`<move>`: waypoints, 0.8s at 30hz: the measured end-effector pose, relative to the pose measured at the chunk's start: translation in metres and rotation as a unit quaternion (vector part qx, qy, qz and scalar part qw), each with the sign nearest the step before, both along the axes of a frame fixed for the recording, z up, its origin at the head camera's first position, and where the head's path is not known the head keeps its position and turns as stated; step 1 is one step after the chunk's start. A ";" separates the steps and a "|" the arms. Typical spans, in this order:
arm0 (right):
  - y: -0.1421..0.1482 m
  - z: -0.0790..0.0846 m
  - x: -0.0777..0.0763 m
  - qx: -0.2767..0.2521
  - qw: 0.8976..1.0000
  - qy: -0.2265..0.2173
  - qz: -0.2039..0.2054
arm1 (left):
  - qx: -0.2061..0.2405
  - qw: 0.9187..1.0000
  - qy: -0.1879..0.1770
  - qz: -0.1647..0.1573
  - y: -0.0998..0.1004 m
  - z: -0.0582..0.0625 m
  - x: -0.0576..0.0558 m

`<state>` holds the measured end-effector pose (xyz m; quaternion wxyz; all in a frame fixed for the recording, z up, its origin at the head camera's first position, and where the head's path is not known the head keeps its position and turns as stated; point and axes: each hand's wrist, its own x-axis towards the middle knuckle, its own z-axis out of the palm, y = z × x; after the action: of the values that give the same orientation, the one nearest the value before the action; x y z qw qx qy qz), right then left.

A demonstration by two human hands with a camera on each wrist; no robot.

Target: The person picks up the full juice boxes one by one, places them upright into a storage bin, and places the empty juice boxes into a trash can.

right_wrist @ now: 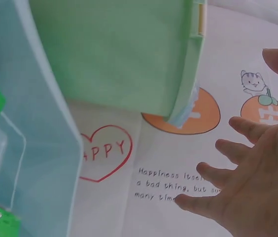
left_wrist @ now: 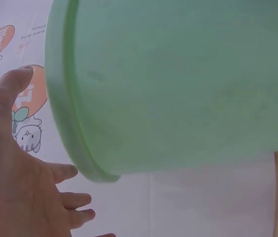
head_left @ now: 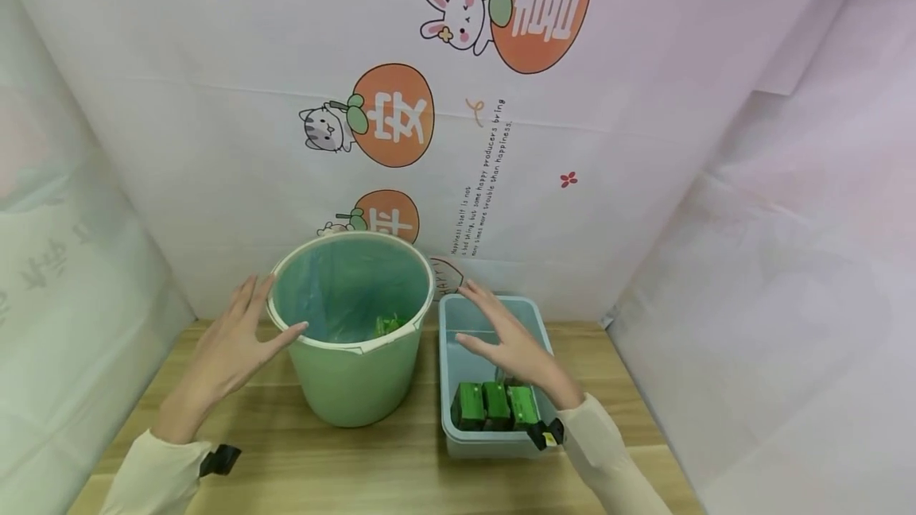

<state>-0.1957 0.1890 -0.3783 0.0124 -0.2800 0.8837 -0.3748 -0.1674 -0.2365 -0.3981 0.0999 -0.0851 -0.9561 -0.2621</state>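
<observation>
A round green bucket (head_left: 351,388) with a pale rim and a bluish liner stands on the wooden table. Something bright green (head_left: 389,326) lies inside it. My left hand (head_left: 232,340) is held at the bucket's left rim, fingers spread and thumb reaching over the rim; its palm shows in the left wrist view. To the right sits a light blue bin (head_left: 461,439) with several green boxes (head_left: 495,405) at its near end. Over this bin hovers my right hand (head_left: 511,344), fingers extended, nothing held; the right wrist view shows its open palm (right_wrist: 264,173).
White cloth (head_left: 229,141) printed with cartoon animals and orange circles hangs behind the table. More pale cloth (head_left: 780,324) closes in the right side, and likewise the left. Wooden tabletop (head_left: 343,471) runs along the front. Dark bands sit on both wrists.
</observation>
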 end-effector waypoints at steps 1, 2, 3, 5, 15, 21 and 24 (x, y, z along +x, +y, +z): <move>0.003 -0.002 0.003 0.002 1.000 -0.002 -0.005 | 0.001 1.000 0.002 0.001 -0.001 -0.001 0.002; 0.005 -0.005 0.005 0.006 1.000 -0.001 -0.009 | 0.000 1.000 0.005 0.002 -0.002 -0.002 0.005; 0.008 -0.007 0.007 0.009 1.000 0.001 -0.012 | 0.002 1.000 0.007 0.002 -0.003 -0.003 0.008; 0.013 -0.011 0.012 0.015 1.000 0.004 -0.017 | 0.003 1.000 0.013 0.003 -0.006 -0.006 0.013; 0.031 -0.029 0.028 0.045 0.998 0.022 -0.045 | -0.003 1.000 0.024 0.012 -0.013 -0.026 0.038; 0.041 -0.039 0.040 0.067 0.996 0.023 -0.062 | -0.014 0.999 0.028 0.017 -0.016 -0.040 0.050; 0.047 -0.046 0.047 0.072 0.995 0.020 -0.072 | -0.014 0.999 0.025 0.022 -0.017 -0.047 0.057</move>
<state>-0.1485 0.2356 -0.4238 -0.0122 -0.2213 0.9262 -0.3050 -0.1105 -0.2537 -0.4456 0.1281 -0.0720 -0.9586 -0.2439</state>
